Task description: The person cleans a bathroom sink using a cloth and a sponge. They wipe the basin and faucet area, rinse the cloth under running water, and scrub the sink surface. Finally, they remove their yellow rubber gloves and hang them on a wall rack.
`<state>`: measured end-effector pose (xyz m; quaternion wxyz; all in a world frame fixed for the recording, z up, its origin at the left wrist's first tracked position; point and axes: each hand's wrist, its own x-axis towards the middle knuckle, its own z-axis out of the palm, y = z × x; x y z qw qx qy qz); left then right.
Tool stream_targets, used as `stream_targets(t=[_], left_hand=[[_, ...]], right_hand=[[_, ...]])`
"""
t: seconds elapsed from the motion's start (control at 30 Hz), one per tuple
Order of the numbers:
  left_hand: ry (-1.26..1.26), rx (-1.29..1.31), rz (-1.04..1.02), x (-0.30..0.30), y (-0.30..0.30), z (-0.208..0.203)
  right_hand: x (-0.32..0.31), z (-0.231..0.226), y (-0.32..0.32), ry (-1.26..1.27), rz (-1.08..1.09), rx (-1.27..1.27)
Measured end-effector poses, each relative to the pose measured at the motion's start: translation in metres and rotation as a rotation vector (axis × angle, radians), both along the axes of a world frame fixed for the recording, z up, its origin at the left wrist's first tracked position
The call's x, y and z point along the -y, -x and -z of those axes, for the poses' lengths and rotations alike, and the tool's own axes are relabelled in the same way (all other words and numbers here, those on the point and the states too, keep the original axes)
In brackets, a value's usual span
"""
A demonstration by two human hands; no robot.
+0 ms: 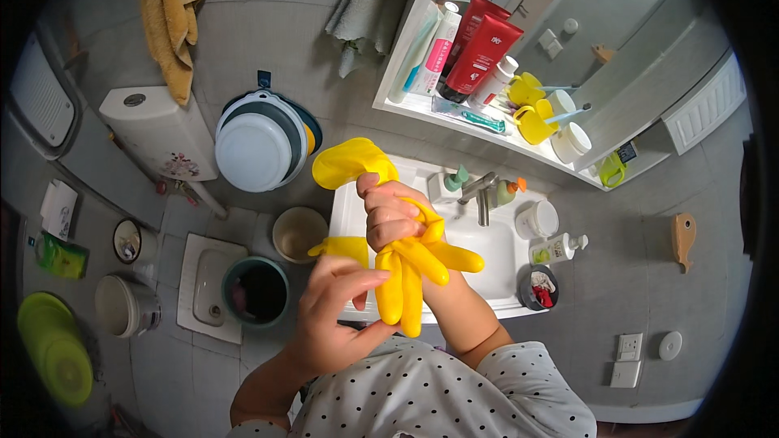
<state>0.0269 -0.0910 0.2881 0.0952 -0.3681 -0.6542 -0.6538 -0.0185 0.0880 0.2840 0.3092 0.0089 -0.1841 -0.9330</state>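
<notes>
My right hand (pixel 393 215) is closed in a fist around a yellow rubber glove (pixel 412 288) in front of the sink. The glove's wide cuff (pixel 349 164) sticks out beyond the fist toward the wall, and its fingers splay out toward me. Lower left, my left hand (pixel 337 304) has its thumb and forefinger apart beside the glove's fingers; whether the tips touch the rubber is hard to tell. Another yellow rubber piece (pixel 345 249) shows at the sink's left edge, partly behind my hands. The white sink (pixel 487 276) lies beneath.
A faucet (pixel 483 195), a green-topped dispenser (pixel 446 186), a pump bottle (pixel 558 249) and a dark cup (pixel 538 288) stand around the basin. Above hangs a mirror shelf (pixel 487 123) with tubes and cups. Left are a toilet tank (pixel 158 134), hanging basins (pixel 253 152) and a green-rimmed bucket (pixel 256 320).
</notes>
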Motion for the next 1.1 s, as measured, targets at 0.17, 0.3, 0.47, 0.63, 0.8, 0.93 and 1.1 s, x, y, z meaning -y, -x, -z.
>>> stream_targets(t=[0.17, 0.3, 0.47, 0.63, 0.8, 0.93, 1.1], left_hand=[[-0.051, -0.091, 0.014, -0.008, 0.007, -0.010], [-0.095, -0.073, 0.035, -0.013, 0.008, -0.011], [-0.101, -0.082, 0.035, -0.013, 0.008, -0.010], [-0.095, -0.061, 0.033, -0.010, 0.006, -0.007], [-0.036, 0.060, 0.065, 0.009, 0.007, 0.020], [-0.260, 0.596, 0.173, 0.055, 0.006, 0.093], [-0.646, 1.139, 0.146, 0.085, -0.022, 0.168]], right_hand=[[0.011, 0.010, -0.007, 0.060, -0.069, 0.091], [0.017, 0.012, -0.010, 0.057, -0.082, 0.134], [0.015, 0.011, -0.011, 0.034, -0.084, 0.102], [0.018, 0.012, -0.010, 0.010, -0.089, 0.080], [0.011, 0.021, -0.005, -0.487, 0.147, -0.052], [-0.015, 0.062, -0.017, -0.799, 0.437, -0.218], [-0.034, 0.134, -0.075, -0.952, 0.241, 0.074]])
